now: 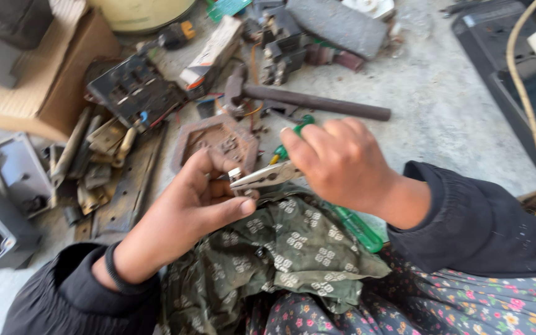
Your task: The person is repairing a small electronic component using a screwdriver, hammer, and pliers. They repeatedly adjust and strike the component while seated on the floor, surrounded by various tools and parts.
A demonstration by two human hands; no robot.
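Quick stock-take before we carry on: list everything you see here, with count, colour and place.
pliers: one, silver jaws, green handles, in right hand
small metal part: one, silver, at plier tips
screwdriver: one, green, on lap
hammer: one, dark, floor centre
socket plate: one, black, upper left
cardboard box: one, brown, far left
patterned cloth: one, olive, lap
left hand: pinching the part
right hand: gripping pliers

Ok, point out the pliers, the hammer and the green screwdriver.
pliers (pixel 262 178), head view, on the metal jaws
hammer (pixel 317 102), head view, on the dark handle
green screwdriver (pixel 358 228), head view, on the translucent green handle
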